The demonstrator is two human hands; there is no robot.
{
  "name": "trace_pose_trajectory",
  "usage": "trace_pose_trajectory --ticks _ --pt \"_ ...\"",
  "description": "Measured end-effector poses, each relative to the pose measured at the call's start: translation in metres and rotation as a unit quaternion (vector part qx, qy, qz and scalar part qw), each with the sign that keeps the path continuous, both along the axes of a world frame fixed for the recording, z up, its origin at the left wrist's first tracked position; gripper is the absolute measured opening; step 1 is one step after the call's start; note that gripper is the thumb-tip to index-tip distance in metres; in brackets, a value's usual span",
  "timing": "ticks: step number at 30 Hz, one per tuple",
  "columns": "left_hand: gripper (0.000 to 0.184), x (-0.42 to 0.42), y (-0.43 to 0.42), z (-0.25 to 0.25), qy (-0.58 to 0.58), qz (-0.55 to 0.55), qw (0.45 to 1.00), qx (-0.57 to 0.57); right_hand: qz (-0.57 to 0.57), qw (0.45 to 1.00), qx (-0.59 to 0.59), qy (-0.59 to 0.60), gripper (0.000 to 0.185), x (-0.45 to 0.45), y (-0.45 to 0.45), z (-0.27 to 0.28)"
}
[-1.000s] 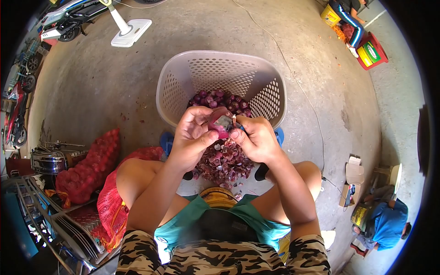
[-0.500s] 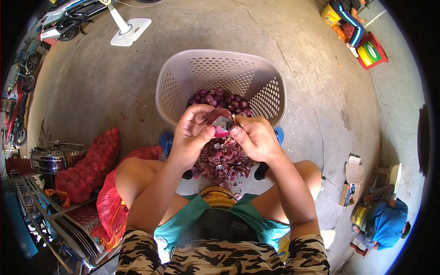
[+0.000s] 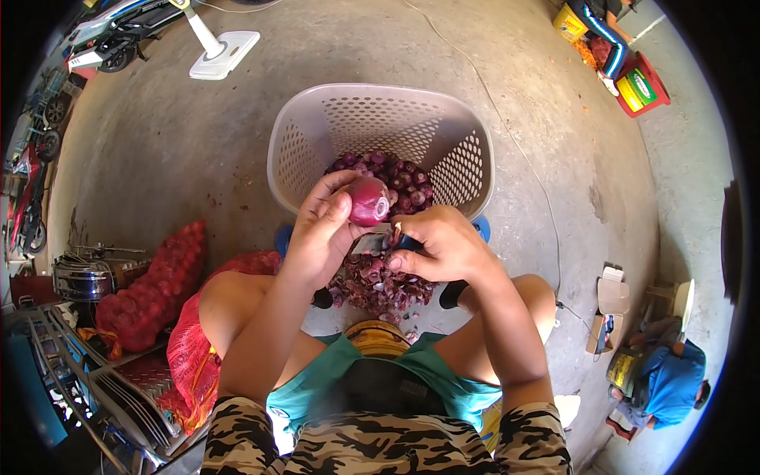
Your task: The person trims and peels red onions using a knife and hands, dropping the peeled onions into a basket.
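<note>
Floor [image 3: 198, 150] is stretching beyond the far edge of the basket [image 3: 380, 89] | left hand [image 3: 321, 229] is clasping onion [image 3: 366, 199] at its near edge | right hand [image 3: 443, 244] is gripping knife [image 3: 370, 245] above peelings [image 3: 380, 291] | unlike earlier, knife is hanging apart from onion

Above the onions [image 3: 417, 188] the basket [image 3: 378, 89] is open; its walls [image 3: 462, 169] bar passage from the sides.

knife [image 3: 373, 245] lowered off the onion [image 3: 365, 201], onion turned, pale ringed end now showing
</note>
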State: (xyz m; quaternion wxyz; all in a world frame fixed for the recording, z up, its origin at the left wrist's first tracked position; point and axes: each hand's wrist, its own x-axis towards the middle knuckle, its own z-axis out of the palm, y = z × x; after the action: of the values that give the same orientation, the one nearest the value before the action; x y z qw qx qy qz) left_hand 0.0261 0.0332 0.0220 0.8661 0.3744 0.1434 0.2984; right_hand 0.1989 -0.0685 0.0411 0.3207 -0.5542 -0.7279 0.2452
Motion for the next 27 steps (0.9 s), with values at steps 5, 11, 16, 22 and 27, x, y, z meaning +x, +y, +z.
trace_pose_trajectory --ticks 5,11,16,22,27 --pt "0.048 -0.003 0.006 -0.002 -0.014 0.008 0.999 -0.028 0.002 0.995 -0.095 -0.035 0.043 -0.006 -0.001 0.004" --pt "0.049 -0.002 0.006 0.001 0.011 0.026 0.998 0.047 0.012 0.986 -0.142 -0.082 0.046 -0.005 -0.002 0.01" --pt "0.052 -0.003 0.007 0.003 0.069 0.05 0.993 0.083 -0.006 0.981 -0.177 -0.074 0.051 0.003 -0.005 0.018" --pt "0.05 -0.006 0.007 0.003 0.097 0.029 0.974 0.201 -0.022 0.992 -0.115 -0.051 0.042 0.017 -0.009 0.018" --pt "0.048 -0.007 0.007 0.008 0.089 0.017 0.981 0.173 -0.026 0.991 -0.125 -0.025 0.045 0.019 -0.01 0.019"
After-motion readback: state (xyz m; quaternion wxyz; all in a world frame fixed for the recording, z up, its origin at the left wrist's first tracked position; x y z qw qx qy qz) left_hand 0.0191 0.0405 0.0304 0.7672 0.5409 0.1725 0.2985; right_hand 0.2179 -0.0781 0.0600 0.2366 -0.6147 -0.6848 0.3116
